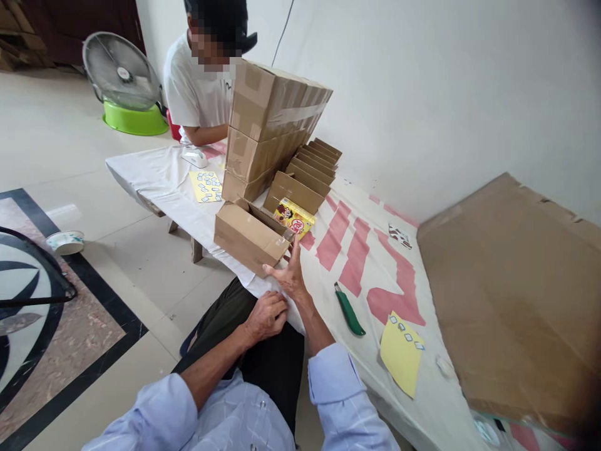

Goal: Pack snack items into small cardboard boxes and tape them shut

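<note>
My right hand (290, 274) grips the near right end of a small brown cardboard box (248, 235), its thumb on the front side and its fingers round the corner. The box is open at the top, near the table's edge. A yellow printed packet (295, 216) stands just behind it, beside the fingers. My left hand (267, 316) lies over my lap near the table edge with the fingers curled in; whatever they hold, if anything, is hidden. A green utility knife (350, 310) lies on the cloth to the right of my right hand.
Taped cartons (267, 125) are stacked behind the box, beside a row of open boxes (310, 169). Yellow sticker sheets (402, 354) lie on the white cloth (375, 300). A large cardboard sheet (507, 294) stands right. A co-worker (200, 94) sits across; a fan (122, 72) stands behind.
</note>
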Demonstrator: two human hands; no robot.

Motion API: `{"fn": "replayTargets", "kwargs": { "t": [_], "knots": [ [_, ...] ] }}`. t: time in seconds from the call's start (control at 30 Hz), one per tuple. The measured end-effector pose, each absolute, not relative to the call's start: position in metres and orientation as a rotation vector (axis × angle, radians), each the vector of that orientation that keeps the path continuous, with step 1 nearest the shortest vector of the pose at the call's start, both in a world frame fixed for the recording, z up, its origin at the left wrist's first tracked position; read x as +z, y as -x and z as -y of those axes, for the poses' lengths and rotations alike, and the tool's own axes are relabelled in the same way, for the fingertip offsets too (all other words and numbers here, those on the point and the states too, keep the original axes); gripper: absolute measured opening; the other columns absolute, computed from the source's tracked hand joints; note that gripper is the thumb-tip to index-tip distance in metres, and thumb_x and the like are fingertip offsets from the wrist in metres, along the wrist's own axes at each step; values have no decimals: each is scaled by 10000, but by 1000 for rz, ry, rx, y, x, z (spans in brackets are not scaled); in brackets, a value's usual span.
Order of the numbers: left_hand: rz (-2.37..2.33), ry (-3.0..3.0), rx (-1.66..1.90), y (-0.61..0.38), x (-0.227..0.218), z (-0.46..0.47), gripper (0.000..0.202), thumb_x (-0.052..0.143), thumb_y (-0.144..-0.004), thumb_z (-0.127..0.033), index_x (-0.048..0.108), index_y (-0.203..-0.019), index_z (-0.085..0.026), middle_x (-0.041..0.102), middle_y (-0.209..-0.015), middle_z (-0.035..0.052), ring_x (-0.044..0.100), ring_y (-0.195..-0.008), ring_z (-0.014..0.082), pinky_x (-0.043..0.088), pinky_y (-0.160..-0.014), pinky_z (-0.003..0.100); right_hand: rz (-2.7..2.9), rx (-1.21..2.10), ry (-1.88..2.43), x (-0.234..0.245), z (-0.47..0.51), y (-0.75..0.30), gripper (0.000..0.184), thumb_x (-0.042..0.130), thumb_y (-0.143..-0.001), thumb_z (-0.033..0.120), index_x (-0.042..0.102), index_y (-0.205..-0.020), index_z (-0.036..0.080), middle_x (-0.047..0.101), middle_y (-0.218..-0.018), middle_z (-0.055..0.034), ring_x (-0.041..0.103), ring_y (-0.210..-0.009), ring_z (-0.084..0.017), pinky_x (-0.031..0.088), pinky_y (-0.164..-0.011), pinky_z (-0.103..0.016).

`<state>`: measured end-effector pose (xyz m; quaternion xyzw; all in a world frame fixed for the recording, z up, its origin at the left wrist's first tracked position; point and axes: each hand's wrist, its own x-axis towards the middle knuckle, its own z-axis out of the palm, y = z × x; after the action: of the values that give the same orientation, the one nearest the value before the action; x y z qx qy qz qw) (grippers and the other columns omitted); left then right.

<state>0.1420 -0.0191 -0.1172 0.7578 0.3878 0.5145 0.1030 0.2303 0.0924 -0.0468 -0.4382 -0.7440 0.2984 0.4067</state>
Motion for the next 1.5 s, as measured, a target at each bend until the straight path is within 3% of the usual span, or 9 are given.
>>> {"fn": "replayTargets", "kwargs": {
  "t": [0.13, 0.3, 0.43, 0.57, 0.73, 0.9, 1.03, 1.23, 1.5],
  "knots": [
    [-1131, -2000, 1736, -102, -85, 50, 218, 578, -1012, -70, 750, -1020, -205, 758, -878, 55, 718, -803, 166, 602, -757, 295, 1813, 844, 1148, -39, -68, -280, 1425, 987, -731, 471, 83, -1814, 267, 318, -1810, -222, 433, -1624, -383, 475, -1274, -606],
    [-1555, -1747, 1864, -26, -37, 30, 79, 671, -1006, -226, 746, -992, -207, 735, -951, 52, 707, -875, 185, 616, -798, 323, 1834, 877, 1174, -26, -44, -327, 1423, 1001, -720, 498, 126, -1819, 273, 363, -1810, -203, 446, -1630, -380, 423, -1315, -612],
    [-1370, -1650, 1652, 4, -11, -21, 328, 701, -971, -493, 780, -1137, -220, 690, -1387, 124, 690, -1283, 283, 651, -923, 380, 1901, 856, 1226, -17, -34, -346, 1372, 992, -732, 527, 181, -1817, 310, 432, -1783, -162, 473, -1617, -381, 445, -1301, -600],
    [-1219, -1699, 1410, 0, 3, -54, 359, 780, -885, -550, 812, -1076, -248, 605, -1589, 113, 578, -1493, 376, 594, -1096, 489, 1912, 812, 1245, -3, -28, -354, 1312, 1010, -719, 543, 283, -1790, 329, 459, -1746, -145, 473, -1611, -382, 443, -1303, -589],
    [-1213, -1695, 1431, -11, 4, -61, 293, 800, -849, -506, 786, -981, -245, 700, -1457, 109, 636, -1423, 370, 544, -1154, 520, 1835, 645, 1226, 24, -25, -352, 733, 898, -863, 605, 649, -1493, 323, 591, -1559, -119, 574, -1477, -357, 562, -1154, -544],
    [-1291, -1568, 1520, -18, -2, -59, 436, 809, -834, -508, 718, -1174, -251, 766, -1275, 91, 720, -1249, 319, 588, -1035, 458, 1723, 504, 1270, 38, -27, -343, 324, 812, -936, 548, 756, -1072, 260, 712, -1133, -75, 678, -952, -238, 611, -839, -422],
    [-1260, -1508, 1531, -20, -3, -61, 612, 844, -815, -540, 667, -1315, -234, 787, -1266, 112, 745, -1230, 324, 585, -1070, 467, 1713, 567, 1297, 40, -29, -337, 282, 807, -928, 521, 791, -981, 244, 742, -1026, -59, 658, -850, -208, 586, -776, -387],
    [-1200, -1634, 1519, -18, 3, -64, 297, 798, -875, -514, 819, -1011, -251, 832, -1209, 95, 637, -1465, 370, 436, -1316, 536, 1682, 683, 1247, 48, -33, -326, 234, 770, -938, 462, 815, -929, 232, 793, -993, -48, 696, -873, -202, 571, -785, -355],
    [-1199, -1586, 1533, -20, -1, -64, 283, 769, -897, -499, 840, -980, -239, 845, -1196, 101, 641, -1466, 362, 424, -1338, 547, 1608, 649, 1186, 53, -34, -318, 207, 724, -941, 375, 736, -791, 232, 758, -856, -19, 676, -816, -194, 542, -762, -339]
  ]
}}
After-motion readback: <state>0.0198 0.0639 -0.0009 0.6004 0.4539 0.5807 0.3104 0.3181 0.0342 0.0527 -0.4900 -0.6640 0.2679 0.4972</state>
